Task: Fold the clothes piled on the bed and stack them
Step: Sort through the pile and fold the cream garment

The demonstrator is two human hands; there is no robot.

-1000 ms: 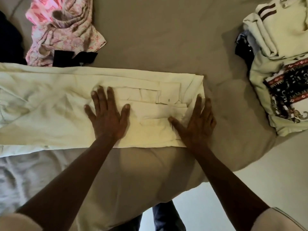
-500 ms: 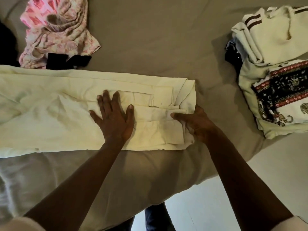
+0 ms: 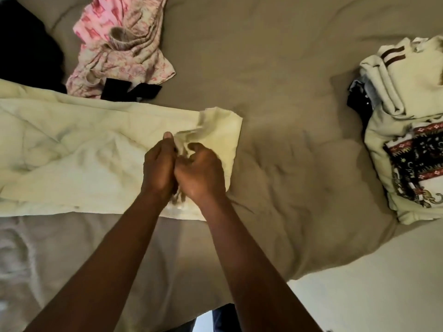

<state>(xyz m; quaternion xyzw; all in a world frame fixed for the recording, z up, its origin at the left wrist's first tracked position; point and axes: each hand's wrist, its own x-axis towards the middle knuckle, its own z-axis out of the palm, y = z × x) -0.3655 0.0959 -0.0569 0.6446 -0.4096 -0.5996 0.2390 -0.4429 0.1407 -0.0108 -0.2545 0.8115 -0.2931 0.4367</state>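
A long pale yellow garment lies across the beige bed, stretching from the left edge to the middle. Its right end is bunched and lifted. My left hand and my right hand sit side by side on that end, both with fingers curled into the gathered fabric. A stack of folded clothes rests at the right edge of the bed, cream pieces with brown stripes and a patterned print on top.
A crumpled pink patterned garment lies at the back left with a black item in front of it. A dark cloth fills the far left corner. The bed's edge and pale floor show at lower right.
Both hands lay flat on the garment a second ago. The right hand then slid under the right end, and now both hands have come together, gripping and lifting that bunched end.
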